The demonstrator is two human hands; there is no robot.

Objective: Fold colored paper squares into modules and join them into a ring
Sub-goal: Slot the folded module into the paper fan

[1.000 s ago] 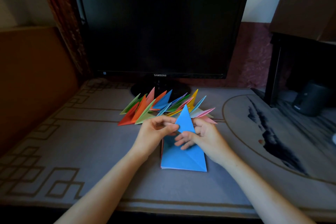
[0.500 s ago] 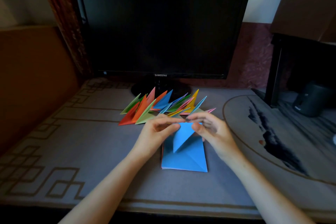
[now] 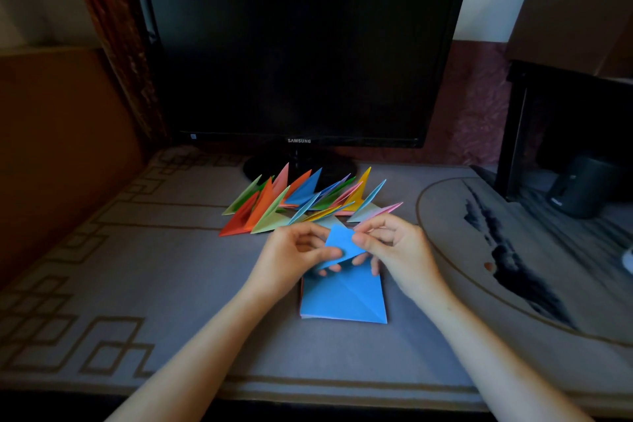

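Hands are both engaged on one blue sheet (image 3: pixel 340 243), held up in front of the monitor (image 3: pixel 301 44). I record the left hand (image 3: pixel 294 257) pinching the sheet's left side, with the thumb on top and the fingers curled beneath. The right hand (image 3: pixel 400 250) pinches its right corner between thumb and forefinger, and the remaining fingers are loosely bent. The sheet is partly folded, its upper flap tilted towards the monitor.

Farther out from the monitor than the hands, a stack of paper squares (image 3: pixel 342 301) lies flat on the grey cloth (image 3: pixel 171 267). Its top square is blue with a diagonal crease, and a pink edge shows along its side. I cannot tell whether the held sheet touches the stack.

Just in front of the monitor's stand, folded modules (image 3: pixel 301 202) lie fanned and overlapping in red, orange, green, blue, yellow and pink, their points raised. A dark speaker (image 3: pixel 579 188) stands well to the right of the monitor, under a dark shelf.
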